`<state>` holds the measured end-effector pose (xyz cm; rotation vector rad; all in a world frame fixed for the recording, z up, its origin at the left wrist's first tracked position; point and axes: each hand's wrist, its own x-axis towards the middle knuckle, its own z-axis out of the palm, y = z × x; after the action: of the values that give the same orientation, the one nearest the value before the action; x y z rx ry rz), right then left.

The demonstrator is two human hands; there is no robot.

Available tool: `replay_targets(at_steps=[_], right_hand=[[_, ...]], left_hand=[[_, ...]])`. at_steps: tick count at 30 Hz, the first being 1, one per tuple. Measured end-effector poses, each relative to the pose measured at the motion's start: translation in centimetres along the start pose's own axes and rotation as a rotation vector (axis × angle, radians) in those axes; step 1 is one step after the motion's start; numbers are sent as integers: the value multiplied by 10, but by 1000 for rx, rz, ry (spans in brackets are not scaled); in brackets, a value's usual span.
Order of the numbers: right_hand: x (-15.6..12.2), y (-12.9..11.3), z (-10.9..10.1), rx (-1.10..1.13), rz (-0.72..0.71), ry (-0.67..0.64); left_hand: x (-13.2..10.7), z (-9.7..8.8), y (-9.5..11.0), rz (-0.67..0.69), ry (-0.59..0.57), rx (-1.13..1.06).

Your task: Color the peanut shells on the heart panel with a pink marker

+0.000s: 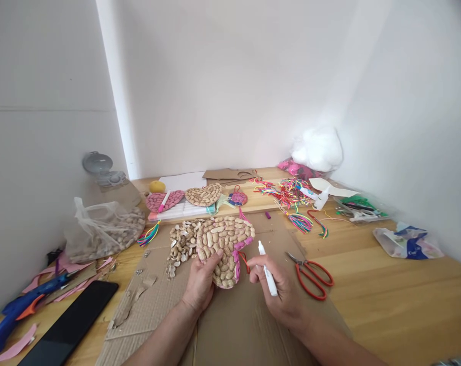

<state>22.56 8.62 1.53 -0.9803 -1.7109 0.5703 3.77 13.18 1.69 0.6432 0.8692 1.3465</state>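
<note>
A heart covered in peanut shells (pixel 222 241) is tilted in my left hand (pixel 204 277), thumb on the front and fingers behind. Pink shows between the shells and along the notch edge facing right. A red cord loop (pixel 244 262) hangs at that notch. My right hand (pixel 278 287) is closed around a white marker pen (pixel 267 272), whose narrow end points up and leftward, apart from the heart. Loose peanut shells (pixel 184 239) lie behind the heart on the cardboard sheet (pixel 245 325). Red-handled scissors (pixel 310 274) rest right of my right hand.
Two more shell hearts, one pink (pixel 154 202) and one tan (pixel 204 195), stand at the back. Colourful tassels (pixel 291 195) and a glue bottle (pixel 320 199) lie back right. Leftward are a bag of peanuts (pixel 104 231), a black phone (pixel 72 325) and a blue glue gun (pixel 28 305).
</note>
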Motion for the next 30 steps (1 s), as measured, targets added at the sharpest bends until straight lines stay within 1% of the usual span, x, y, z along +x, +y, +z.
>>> replay_targets(at_steps=[6, 12, 15, 20, 25, 30], right_hand=[[4, -6, -2, -42, -27, 2], [8, -10, -4, -64, -27, -8], [8, -9, -5, -63, -26, -8], [9, -4, -5, -59, -11, 3], [11, -4, -6, -52, 3, 13], [12, 0, -6, -67, -3, 29]], left_hand=[[3, -2, -3, 38, -14, 15], [4, -3, -4, 42, 7, 42], [4, -3, -4, 31, 0, 61], [5, -3, -6, 83, -15, 54], [5, -5, -8, 101, -45, 92], [6, -7, -10, 126, -43, 84]])
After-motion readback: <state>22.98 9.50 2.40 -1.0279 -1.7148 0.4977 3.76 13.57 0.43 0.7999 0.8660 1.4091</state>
